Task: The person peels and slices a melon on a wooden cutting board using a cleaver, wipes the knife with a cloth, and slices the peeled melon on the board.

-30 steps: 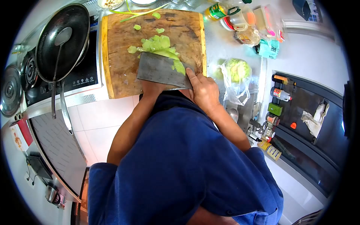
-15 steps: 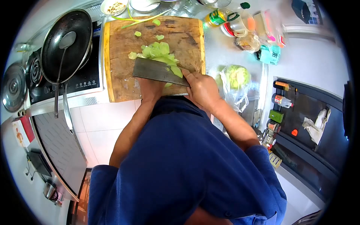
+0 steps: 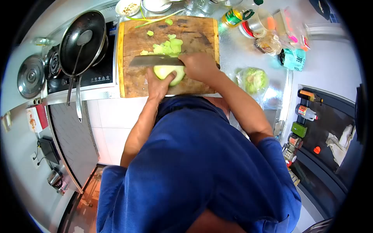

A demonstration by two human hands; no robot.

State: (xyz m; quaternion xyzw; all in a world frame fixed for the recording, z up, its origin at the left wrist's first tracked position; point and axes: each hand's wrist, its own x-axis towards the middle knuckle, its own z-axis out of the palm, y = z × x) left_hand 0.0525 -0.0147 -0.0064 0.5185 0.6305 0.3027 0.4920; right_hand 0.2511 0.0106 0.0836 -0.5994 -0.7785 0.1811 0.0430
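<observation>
The left hand (image 3: 158, 82) had a part-closed grip on a pale green vegetable (image 3: 166, 72), which sat near the front edge of the cutting board (image 3: 134, 82). The thumb pressed on its cut face, while the other fingers were partly lost behind its left side. The right hand (image 3: 200, 66) was curled tightly round a cleaver (image 3: 151, 60), so most of the handle was covered and only its end showed. The blade was seen nearly edge-on, just beyond the vegetable; whether the two touched could not be told. It also hid the near side of a heap of green slices (image 3: 170, 47).

The picture's upper edge cut off two white bowls: one (image 3: 121, 13) held small pale bits too tiny to name, the other (image 3: 155, 11) something whitish, with a spoon handle in it. A wok (image 3: 70, 52) on the stove held a ladle (image 3: 84, 37). Right of the board, on the counter (image 3: 237, 50), a clear plastic bag (image 3: 261, 92) partly covered a round, light green vegetable (image 3: 254, 79). Farther back, an oil bottle (image 3: 234, 16) contained yellow liquid, and the contents of a clear container (image 3: 286, 24) were blurred.
</observation>
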